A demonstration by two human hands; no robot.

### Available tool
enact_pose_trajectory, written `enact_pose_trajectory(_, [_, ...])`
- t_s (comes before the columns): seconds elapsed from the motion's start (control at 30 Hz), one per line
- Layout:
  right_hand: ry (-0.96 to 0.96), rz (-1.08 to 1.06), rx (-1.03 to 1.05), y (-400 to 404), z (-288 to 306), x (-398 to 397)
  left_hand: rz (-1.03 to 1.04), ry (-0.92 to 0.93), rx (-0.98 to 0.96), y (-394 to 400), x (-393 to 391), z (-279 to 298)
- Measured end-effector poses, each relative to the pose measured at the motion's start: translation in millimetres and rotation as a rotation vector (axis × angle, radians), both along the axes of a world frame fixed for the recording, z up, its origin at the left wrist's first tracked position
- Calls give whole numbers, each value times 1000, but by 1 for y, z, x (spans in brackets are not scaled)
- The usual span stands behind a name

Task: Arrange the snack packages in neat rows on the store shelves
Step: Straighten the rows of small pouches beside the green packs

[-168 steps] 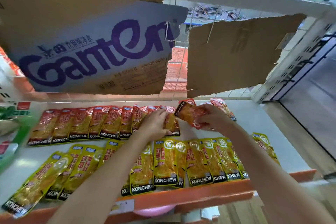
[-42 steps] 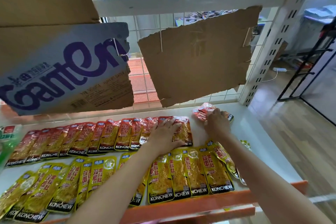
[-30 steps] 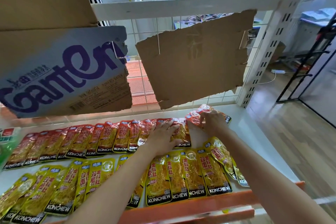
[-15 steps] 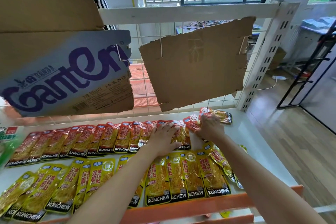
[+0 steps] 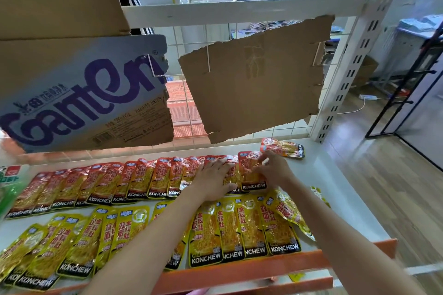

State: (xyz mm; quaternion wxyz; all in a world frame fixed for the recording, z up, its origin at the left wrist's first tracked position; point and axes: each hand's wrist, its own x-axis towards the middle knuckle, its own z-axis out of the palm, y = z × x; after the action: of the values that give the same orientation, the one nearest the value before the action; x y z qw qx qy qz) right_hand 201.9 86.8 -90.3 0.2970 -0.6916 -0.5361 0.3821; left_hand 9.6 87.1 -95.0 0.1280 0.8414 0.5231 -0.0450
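The white shelf [image 5: 335,187] carries two rows of flat KONCHEW snack packages. The red row [image 5: 119,182] runs across the back from 9 o'clock toward 1 o'clock, packets overlapping, long axes front to back with brand bands toward the orange front lip [image 5: 239,270]. The yellow row [image 5: 215,230] lies in front, oriented the same, though its rightmost packets tilt toward 4 o'clock. The left hand [image 5: 213,179] lies flat, fingers straight, pressing the red row's right end. The right hand [image 5: 273,170] pinches the endmost red packet [image 5: 249,170] with curled fingers. A loose red packet [image 5: 285,147] lies crosswise at 1 o'clock, apart. Cardboard sheets [image 5: 251,79] hang behind.
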Motion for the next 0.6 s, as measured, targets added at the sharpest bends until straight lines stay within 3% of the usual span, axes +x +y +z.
enact_pose_trajectory(0.13, [-504, 133, 85, 3, -5, 0, 44, -53, 30, 1, 11, 8])
enact_pose_trajectory(0.3, [-611, 126, 149, 21, 0, 22, 31, -191, 45, 2, 36, 14])
enact_pose_trajectory(0.43, [-724, 40, 136, 38, -3, 52, -54, -85, -42, 5, 42, 5])
enact_pose_trajectory(0.6, [-815, 119, 136, 48, -12, 70, -52, -97, -57, 6, 43, 5])
